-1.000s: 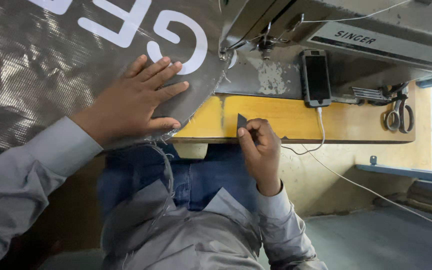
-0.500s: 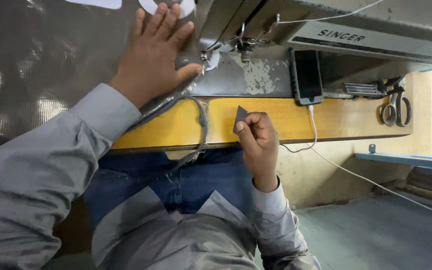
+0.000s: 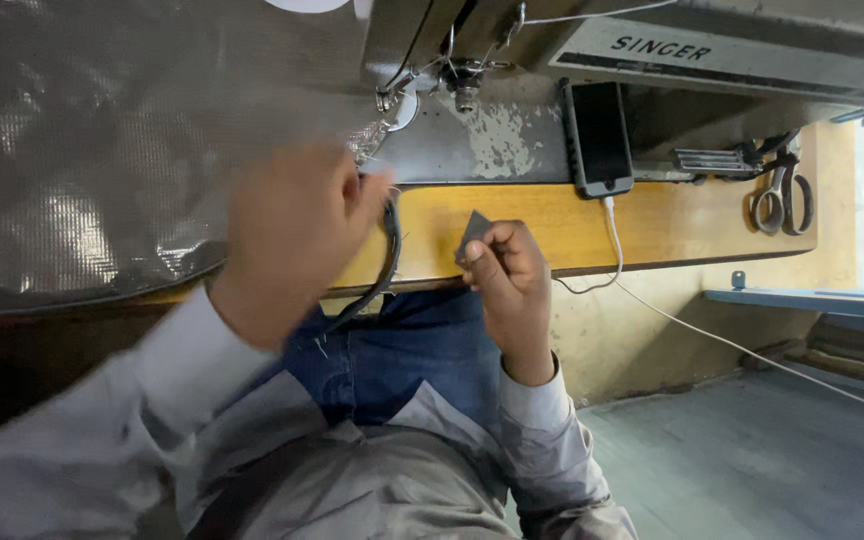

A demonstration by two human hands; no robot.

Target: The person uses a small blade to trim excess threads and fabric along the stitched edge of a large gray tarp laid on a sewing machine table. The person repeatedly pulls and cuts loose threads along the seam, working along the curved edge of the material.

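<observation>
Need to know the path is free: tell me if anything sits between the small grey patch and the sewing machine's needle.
The small grey patch is pinched in the right hand. Only bare yellow tabletop lies between it and the needle; nothing visible blocks.

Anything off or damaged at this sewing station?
Paint is chipped and flaking on the machine bed just right of the needle. A phone rests against the machine, its white cable trailing off the table edge. The left hand is blurred.
</observation>
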